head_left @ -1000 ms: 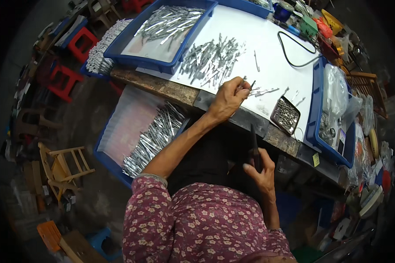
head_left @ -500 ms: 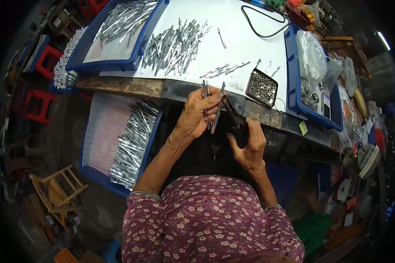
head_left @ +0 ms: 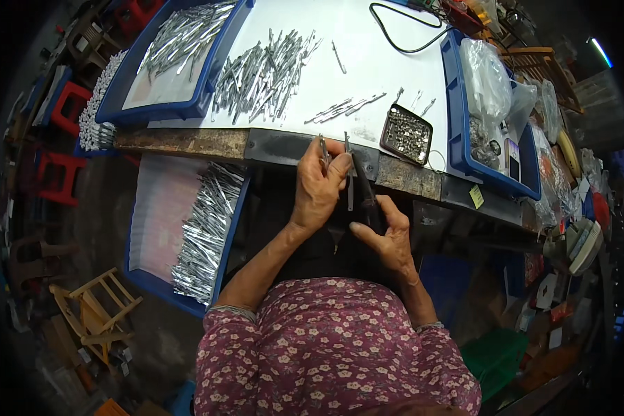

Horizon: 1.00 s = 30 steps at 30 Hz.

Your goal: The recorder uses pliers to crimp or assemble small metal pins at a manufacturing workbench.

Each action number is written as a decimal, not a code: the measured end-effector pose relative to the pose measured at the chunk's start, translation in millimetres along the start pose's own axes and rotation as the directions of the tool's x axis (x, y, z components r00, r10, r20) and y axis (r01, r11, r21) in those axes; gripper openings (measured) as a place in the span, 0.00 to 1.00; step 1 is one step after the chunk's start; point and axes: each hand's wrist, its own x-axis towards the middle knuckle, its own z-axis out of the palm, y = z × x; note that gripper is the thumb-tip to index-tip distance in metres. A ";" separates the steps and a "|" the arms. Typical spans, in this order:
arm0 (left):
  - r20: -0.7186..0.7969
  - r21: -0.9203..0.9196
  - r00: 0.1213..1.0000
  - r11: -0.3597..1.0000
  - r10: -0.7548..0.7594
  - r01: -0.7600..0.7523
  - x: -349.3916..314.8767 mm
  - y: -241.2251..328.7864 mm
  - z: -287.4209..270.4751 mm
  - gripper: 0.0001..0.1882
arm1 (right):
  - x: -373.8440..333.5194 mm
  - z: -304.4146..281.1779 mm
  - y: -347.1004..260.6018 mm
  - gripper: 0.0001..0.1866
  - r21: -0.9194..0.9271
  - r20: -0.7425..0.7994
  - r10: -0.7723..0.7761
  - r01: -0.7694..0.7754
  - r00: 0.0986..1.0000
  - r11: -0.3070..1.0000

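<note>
Slim silvery metal strips (head_left: 350, 177) stand in the fingers of my left hand (head_left: 316, 188), which is closed round them just off the table's front edge. My right hand (head_left: 390, 239) grips a dark tool (head_left: 369, 208) with a long handle; its jaws are hard to make out, but it looks like pliers. The tool's upper end lies close beside the held strip. Beyond my hands, a few metal strips (head_left: 343, 107) lie in a loose row on white paper. A small dark tray (head_left: 428, 143) full of tiny metal parts sits to their right.
A heap of strips (head_left: 263, 80) covers the table's left part, beside a blue tray (head_left: 156, 109) of more. Another blue bin (head_left: 149, 281) of strips stands lower left. At right, a blue tray (head_left: 475, 166) holds plastic bags. A black cable (head_left: 402, 48) curls at the back.
My left hand has turned, and one strip now stands apart toward the tool. The dark tool has swung more upright and looks more closed. The whole view has shifted slightly.
</note>
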 end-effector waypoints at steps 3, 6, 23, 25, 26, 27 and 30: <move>0.088 0.502 0.897 0.759 0.433 -0.415 1.2 -3.7 4.6 0.03 | 1.1 -9.2 -5.2 0.15 0.245 0.136 0.183 -0.212 0.974 0.946; 0.356 0.544 0.685 0.455 0.635 -0.705 12.2 -6.0 -1.5 0.11 | -0.6 -24.0 0.9 0.16 0.526 0.381 0.195 -0.385 0.904 0.759; 0.178 0.792 0.983 0.586 0.043 -0.169 96.7 20.1 -18.4 0.09 | -10.7 -16.9 31.3 0.20 0.570 0.495 0.209 -0.497 0.843 0.655; 0.163 0.808 0.986 0.578 -0.033 -0.114 117.9 2.8 -27.7 0.10 | -12.4 -12.7 35.7 0.20 0.504 0.488 0.210 -0.470 0.847 0.724; 0.225 0.804 0.971 0.546 0.083 -0.233 122.4 -5.5 -28.6 0.11 | -13.4 -10.3 34.9 0.20 0.443 0.494 0.207 -0.449 0.845 0.776; 0.288 0.793 0.938 0.501 0.194 -0.347 127.3 -12.6 -30.7 0.12 | -14.3 -7.8 34.6 0.20 0.379 0.499 0.205 -0.425 0.842 0.822; 0.308 0.897 0.944 0.364 -0.114 -0.249 139.3 -8.3 -22.0 0.13 | -21.4 -0.4 48.8 0.21 0.382 0.490 0.180 -0.396 0.853 0.835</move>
